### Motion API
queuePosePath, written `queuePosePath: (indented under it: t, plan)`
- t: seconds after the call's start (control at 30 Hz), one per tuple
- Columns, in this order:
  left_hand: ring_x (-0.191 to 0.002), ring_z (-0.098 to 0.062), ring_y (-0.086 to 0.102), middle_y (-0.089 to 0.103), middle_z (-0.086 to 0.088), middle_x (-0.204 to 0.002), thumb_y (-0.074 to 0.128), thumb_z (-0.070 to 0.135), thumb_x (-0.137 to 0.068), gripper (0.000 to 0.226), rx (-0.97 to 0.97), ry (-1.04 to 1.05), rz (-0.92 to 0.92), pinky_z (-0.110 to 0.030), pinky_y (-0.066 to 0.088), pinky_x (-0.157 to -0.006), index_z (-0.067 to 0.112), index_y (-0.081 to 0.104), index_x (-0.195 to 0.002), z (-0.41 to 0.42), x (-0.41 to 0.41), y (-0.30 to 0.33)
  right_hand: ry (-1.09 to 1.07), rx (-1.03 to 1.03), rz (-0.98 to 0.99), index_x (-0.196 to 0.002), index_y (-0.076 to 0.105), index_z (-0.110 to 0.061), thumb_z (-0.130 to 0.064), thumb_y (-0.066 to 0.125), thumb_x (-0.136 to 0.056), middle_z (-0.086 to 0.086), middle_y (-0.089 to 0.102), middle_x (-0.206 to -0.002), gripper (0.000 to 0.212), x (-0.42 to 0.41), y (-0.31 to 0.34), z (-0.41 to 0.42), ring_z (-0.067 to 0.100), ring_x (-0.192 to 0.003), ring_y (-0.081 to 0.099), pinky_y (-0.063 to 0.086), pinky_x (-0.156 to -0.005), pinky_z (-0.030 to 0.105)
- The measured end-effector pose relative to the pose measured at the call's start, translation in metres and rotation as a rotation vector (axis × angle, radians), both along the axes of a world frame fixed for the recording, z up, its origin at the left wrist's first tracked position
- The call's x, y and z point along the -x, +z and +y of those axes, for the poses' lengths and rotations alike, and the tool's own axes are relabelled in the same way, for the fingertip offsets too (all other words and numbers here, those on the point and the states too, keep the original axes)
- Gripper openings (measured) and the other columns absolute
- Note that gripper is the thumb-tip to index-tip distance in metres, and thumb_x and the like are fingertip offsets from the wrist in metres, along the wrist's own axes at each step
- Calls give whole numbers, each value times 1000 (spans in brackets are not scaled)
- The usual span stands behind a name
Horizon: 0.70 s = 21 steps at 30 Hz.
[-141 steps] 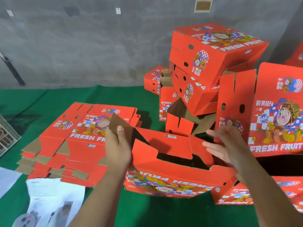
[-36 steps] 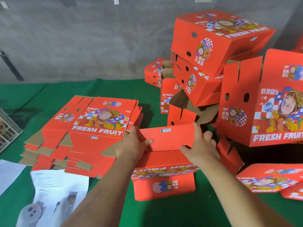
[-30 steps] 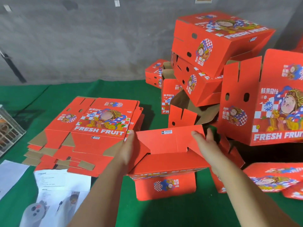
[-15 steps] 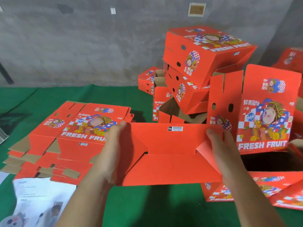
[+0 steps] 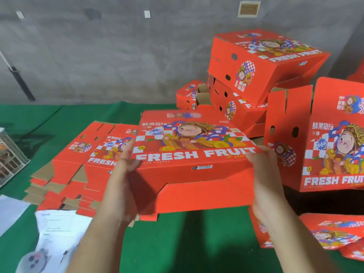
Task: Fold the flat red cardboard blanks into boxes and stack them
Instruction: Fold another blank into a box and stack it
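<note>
We see both hands holding 1 folded red box [image 5: 194, 154] up over the green table [image 5: 177, 243], printed "FRESH FRUIT" face tilted up toward the camera. Left hand [image 5: 126, 174] clamps the box's left end, fingers [image 5: 128, 152] laid up along the side, thumb toward the front face. Right hand [image 5: 266, 178] grips the right end, fingers wrapped around the edge near the "FRUIT" lettering. The box's lower flap [image 5: 202, 196] hangs toward us, plain red.

Left of the box, a stack of flat blanks [image 5: 78, 164] lies on the table, brown cardboard edges fanned out at its near side. Behind and right, a pile of finished boxes [image 5: 262, 62] leans against the grey wall [image 5: 98, 46], top 1 tilted. Just right of the held box, 1 upright box [image 5: 325, 144] stands with its side flaps [image 5: 287, 107] open. More red pieces [image 5: 325, 235] lie flat at lower right. White paper sheets [image 5: 53, 233] sit at lower left, near the blanks. A wire crate [image 5: 11, 154] is at the far left edge, partly cut off.
</note>
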<state>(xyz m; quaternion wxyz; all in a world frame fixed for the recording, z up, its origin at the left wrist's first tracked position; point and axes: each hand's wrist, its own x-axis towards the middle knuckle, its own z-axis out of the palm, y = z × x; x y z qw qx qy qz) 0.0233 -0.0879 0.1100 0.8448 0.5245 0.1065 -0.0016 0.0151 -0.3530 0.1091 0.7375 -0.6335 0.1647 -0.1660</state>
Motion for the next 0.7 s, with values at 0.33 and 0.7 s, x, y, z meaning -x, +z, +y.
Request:
queuePosePath:
  t: [0.33,0.7]
  plan:
    - [-79,-34,78,78,-18,-102,73,53,-74,46,183,-101,274,-49,63,-72,13,85,-93,25,-9,-53,407,2,59,-151,45,-29,-24,66,-93,11,58,-144,62,-42,22,5,28,-126,62,48,-108,50]
    - [-101,-37,75,70,-14,-132,76,41,-80,74,36,65,30,-54,62,-73,27,49,-148,18,-71,-46,468,229,122,-122,69,-38,-14,56,-104,-1,76,-118,33,-86,1,4,21,-109,73,54,-102,52]
